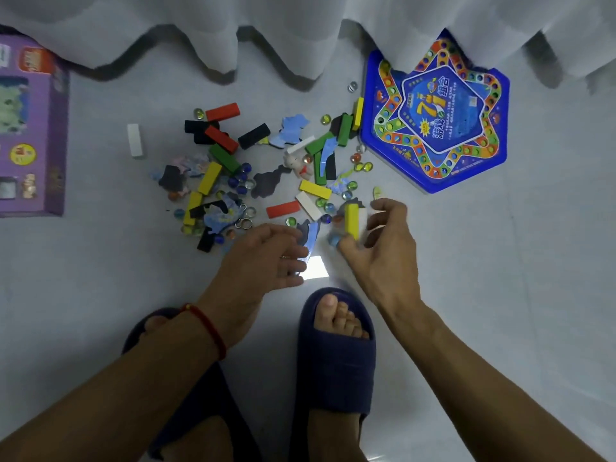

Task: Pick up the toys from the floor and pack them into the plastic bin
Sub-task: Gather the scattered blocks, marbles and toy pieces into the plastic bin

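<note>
A scatter of toys covers the grey floor: coloured wooden blocks such as a red block (222, 112), glass marbles, blue puzzle pieces and a small plush figure (299, 164). My left hand (263, 258) holds a blue puzzle piece (310, 236) at the near edge of the pile. My right hand (383, 241) grips a yellow block (351, 218), with a white block and a marble against its fingers. No plastic bin is in view.
A blue hexagonal game box (436, 128) lies at the right, partly under white curtains (300, 25). A purple box (30, 128) lies at the left edge. A lone white block (135, 140) lies apart. My feet in dark blue slippers (336, 355) stand below the hands.
</note>
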Action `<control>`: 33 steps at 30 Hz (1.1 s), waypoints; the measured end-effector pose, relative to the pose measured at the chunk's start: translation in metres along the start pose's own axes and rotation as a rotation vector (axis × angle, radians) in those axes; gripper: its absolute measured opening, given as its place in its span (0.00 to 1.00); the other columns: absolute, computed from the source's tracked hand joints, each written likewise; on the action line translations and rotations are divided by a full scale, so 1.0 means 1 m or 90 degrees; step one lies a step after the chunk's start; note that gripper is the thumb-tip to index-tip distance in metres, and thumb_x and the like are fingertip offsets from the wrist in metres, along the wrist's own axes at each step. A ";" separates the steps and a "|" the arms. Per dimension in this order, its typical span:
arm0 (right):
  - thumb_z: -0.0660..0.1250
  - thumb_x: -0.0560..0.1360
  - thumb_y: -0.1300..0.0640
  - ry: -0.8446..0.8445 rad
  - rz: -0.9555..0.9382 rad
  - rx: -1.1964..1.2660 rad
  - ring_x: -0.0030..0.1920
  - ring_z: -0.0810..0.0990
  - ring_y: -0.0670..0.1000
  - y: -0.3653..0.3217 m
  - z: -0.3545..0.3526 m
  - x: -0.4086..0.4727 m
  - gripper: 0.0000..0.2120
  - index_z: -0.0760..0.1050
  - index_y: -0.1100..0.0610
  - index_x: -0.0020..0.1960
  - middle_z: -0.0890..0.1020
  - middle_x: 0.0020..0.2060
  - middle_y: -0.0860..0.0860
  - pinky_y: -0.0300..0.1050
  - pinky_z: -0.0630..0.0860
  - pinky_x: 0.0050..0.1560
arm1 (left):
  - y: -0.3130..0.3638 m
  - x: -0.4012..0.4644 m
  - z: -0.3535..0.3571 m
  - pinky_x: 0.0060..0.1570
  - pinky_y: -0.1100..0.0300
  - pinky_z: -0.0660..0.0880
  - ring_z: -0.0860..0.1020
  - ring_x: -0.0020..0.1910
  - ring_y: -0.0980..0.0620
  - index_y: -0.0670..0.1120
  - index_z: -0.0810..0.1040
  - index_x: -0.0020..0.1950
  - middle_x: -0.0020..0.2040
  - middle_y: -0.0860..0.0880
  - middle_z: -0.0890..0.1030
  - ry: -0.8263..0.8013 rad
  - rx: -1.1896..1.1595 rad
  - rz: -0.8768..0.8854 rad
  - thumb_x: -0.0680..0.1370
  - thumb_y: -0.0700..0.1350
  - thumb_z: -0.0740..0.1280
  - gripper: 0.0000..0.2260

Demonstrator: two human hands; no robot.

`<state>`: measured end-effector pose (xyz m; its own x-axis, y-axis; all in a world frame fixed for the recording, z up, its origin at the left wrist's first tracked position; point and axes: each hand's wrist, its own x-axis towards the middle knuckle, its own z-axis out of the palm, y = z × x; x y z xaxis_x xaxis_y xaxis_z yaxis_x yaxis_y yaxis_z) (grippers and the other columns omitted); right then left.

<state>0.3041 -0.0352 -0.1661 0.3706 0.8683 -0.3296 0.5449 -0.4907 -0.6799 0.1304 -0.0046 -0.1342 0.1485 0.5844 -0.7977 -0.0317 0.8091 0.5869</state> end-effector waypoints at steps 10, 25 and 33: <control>0.68 0.76 0.46 0.059 -0.067 -0.160 0.60 0.75 0.51 0.019 -0.008 0.035 0.25 0.70 0.53 0.70 0.72 0.64 0.52 0.47 0.75 0.60 | -0.022 0.007 -0.003 0.40 0.55 0.74 0.76 0.39 0.47 0.45 0.77 0.51 0.45 0.43 0.79 -0.103 -0.198 -0.178 0.76 0.45 0.65 0.07; 0.71 0.76 0.59 0.047 -0.041 -0.170 0.59 0.74 0.52 0.058 -0.006 0.048 0.16 0.78 0.54 0.63 0.75 0.60 0.53 0.37 0.70 0.60 | -0.034 0.010 -0.014 0.42 0.54 0.75 0.78 0.40 0.46 0.45 0.80 0.49 0.46 0.42 0.81 -0.070 -0.190 -0.153 0.76 0.47 0.65 0.08; 0.75 0.73 0.56 -0.074 0.045 -0.182 0.49 0.78 0.50 0.051 -0.023 0.061 0.11 0.76 0.50 0.53 0.78 0.55 0.54 0.38 0.74 0.51 | -0.035 0.010 -0.014 0.41 0.54 0.75 0.78 0.40 0.46 0.45 0.80 0.49 0.44 0.43 0.81 -0.087 -0.210 -0.132 0.76 0.47 0.64 0.08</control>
<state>0.3715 -0.0086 -0.2056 0.3361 0.8258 -0.4529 0.7164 -0.5363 -0.4462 0.1192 -0.0264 -0.1653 0.3141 0.4107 -0.8560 -0.2993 0.8985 0.3213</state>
